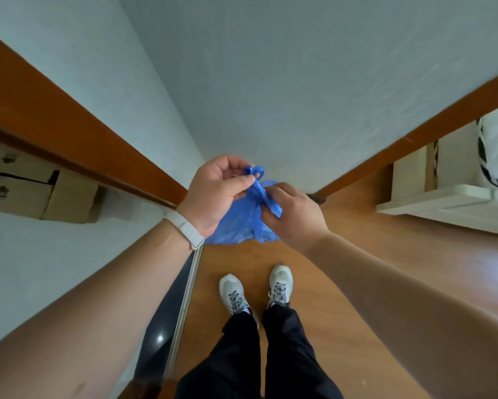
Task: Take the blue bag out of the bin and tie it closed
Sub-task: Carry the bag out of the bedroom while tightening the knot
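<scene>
The blue bag (pixel 242 223) hangs in the air in front of me, above the wooden floor, its neck twisted into a thin rope. My left hand (pixel 213 194) pinches one twisted end that loops up near its fingertips. My right hand (pixel 293 214) pinches the other end, which sticks out below its fingers. The two hands are close together, with the bag's body hanging below and between them. The bin is not in view.
I stand in a room corner on a wooden floor (pixel 357 254) with a brown skirting board (pixel 69 133). Cardboard boxes (pixel 40 191) sit at the left. A white bed frame (pixel 457 203) stands at the right. A dark panel with a metal edge (pixel 181 306) lies beside my left foot.
</scene>
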`<state>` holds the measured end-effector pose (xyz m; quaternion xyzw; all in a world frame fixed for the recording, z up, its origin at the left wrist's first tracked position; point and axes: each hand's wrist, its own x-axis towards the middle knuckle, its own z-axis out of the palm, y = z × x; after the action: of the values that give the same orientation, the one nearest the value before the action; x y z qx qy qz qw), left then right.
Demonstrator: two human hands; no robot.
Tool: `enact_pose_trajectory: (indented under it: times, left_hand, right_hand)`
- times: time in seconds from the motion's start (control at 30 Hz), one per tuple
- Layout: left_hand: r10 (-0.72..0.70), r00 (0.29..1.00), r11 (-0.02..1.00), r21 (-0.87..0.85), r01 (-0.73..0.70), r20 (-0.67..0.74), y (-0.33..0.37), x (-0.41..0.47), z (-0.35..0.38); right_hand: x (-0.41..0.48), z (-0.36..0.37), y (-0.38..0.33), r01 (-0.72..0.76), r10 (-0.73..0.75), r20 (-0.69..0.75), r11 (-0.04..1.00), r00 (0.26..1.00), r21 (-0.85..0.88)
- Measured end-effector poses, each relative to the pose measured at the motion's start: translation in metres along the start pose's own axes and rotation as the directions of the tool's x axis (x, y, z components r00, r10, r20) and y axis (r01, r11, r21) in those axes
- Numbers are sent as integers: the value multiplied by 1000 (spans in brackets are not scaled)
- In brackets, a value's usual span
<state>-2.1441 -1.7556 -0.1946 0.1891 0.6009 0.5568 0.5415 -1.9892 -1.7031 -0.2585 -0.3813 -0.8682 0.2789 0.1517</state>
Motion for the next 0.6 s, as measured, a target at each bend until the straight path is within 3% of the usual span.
enact_pose_trajectory:
  times: [0.4, 0.6]
  left_hand:
    - [-144, 988, 989, -27, 142, -52, -210, 157, -7]
    - [-142, 989, 976, 163, 145, -27, -308, 222, -14]
  right_hand:
    - [16, 173, 191, -61, 62, 49, 997, 997, -37]
    - [17, 251, 270, -185, 197, 116, 977, 974, -101]
